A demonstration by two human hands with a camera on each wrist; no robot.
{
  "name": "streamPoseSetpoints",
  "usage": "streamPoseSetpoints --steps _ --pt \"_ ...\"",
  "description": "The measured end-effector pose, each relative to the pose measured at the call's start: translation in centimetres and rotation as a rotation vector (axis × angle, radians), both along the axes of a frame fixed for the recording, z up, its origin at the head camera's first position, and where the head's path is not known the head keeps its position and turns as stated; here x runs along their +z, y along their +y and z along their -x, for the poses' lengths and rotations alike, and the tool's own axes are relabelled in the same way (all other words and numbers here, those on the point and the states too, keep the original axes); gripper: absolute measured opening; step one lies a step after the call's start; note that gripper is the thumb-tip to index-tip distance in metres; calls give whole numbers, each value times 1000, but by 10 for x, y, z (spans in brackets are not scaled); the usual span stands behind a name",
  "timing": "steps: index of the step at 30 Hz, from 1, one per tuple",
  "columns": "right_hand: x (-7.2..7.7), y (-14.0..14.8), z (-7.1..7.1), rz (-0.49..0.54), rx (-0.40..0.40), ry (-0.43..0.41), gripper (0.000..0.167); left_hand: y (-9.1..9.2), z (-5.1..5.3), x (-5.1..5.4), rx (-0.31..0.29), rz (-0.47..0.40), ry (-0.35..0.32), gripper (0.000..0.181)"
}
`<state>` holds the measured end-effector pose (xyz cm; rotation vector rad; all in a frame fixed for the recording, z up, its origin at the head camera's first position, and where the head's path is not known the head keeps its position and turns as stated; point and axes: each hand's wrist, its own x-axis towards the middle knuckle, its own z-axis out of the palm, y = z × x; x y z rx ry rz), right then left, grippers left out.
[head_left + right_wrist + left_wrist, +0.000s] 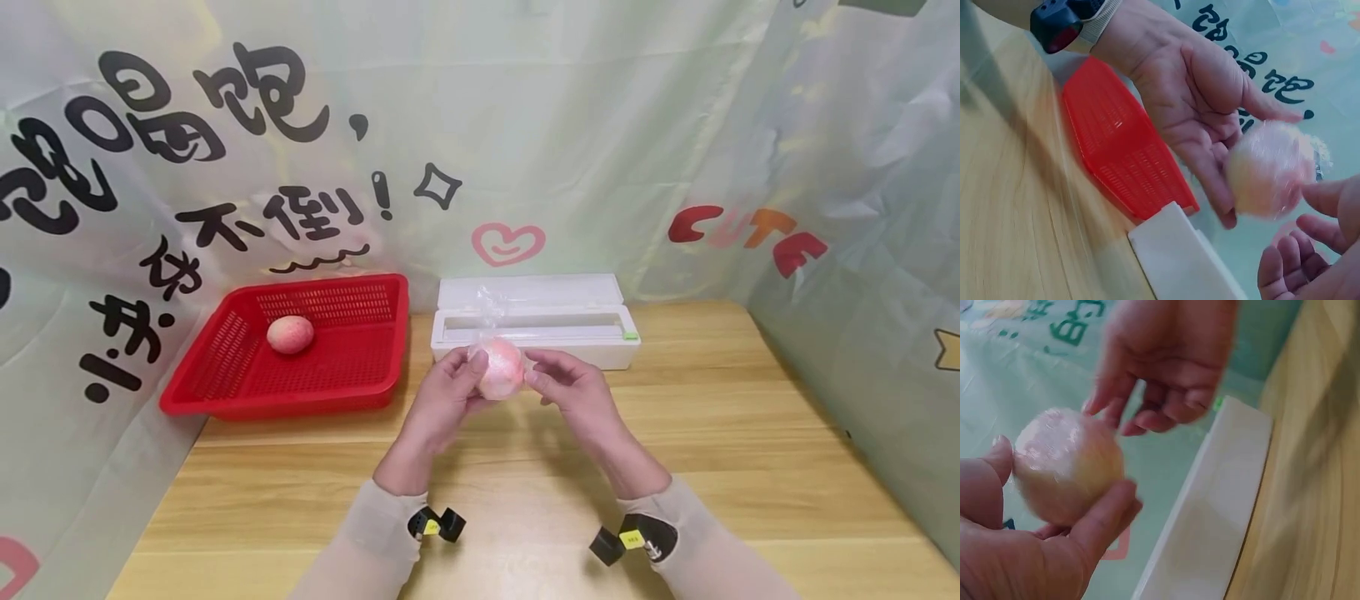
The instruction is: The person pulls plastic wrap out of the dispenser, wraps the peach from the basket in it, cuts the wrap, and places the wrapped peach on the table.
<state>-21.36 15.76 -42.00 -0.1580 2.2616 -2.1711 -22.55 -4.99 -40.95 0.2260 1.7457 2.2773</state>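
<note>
A pink and pale-yellow peach (501, 369), wrapped in shiny clear film, is held up above the table in front of the white box. My left hand (448, 392) grips it from the left, thumb on one side and fingers on the other, as the right wrist view shows. My right hand (576, 390) is at the peach's right side, its thumb touching the wrapped surface (1272, 172). Its other fingers are bent loosely away from the peach, with nothing visible between them. A loose tuft of clear film (491, 302) sticks up from the far side of the peach.
An open white film dispenser box (532, 357) stands behind the hands, with a green piece (630, 336) at its right end. To the left, a red plastic basket (345, 400) holds another peach (290, 334). Printed cloth (585, 167) surrounds the wooden table (750, 467).
</note>
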Motion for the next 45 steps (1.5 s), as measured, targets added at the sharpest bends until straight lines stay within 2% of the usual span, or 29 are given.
streamPoseSetpoints --steps 4,7,9,12,14,17,21,23,25,26,30,32,33,35,38,40,42,45 --pt "6 -2 -5 -100 -26 20 40 5 -2 -2 35 98 115 54" --pt "7 -2 -6 -153 -23 36 51 6 -6 1 29 81 159 55" --pt "6 -1 -6 -154 -23 36 58 7 -8 4 39 49 173 53" --pt "6 1 -6 -104 -19 28 62 7 -10 9 90 9 188 45" --pt "7 3 -5 -47 -1 30 60 7 -10 10 136 -12 194 39" --pt "7 6 -5 -31 2 53 52 8 -9 12 210 -33 193 32" --pt "5 8 -4 7 22 74 44 8 -8 11 283 -36 189 35" --pt "5 8 -4 61 42 75 43 7 -7 10 295 -26 183 41" --pt "7 8 -4 99 59 79 43 6 -7 9 265 -3 165 49" --pt "7 7 -5 112 61 80 43 4 -6 8 231 -1 153 52" --pt "10 8 -6 111 83 78 44 -2 -3 6 11 -72 77 66" --pt "13 10 -7 88 85 75 47 -6 -3 7 -63 -99 47 68" --pt "15 12 -7 77 79 83 46 -8 -2 7 -79 -100 41 66" --pt "19 17 -6 72 20 107 48 -11 -2 8 -75 -70 56 61" --pt "27 25 -6 67 -141 168 40 -14 -1 10 -37 -1 80 57" --pt "31 30 -7 18 -243 200 32 -15 -1 10 -30 34 81 57" --pt "33 32 -6 -70 -297 223 23 -15 0 10 -37 69 79 59" --pt "32 33 -5 -168 -333 241 18 -15 0 11 -44 97 75 60"
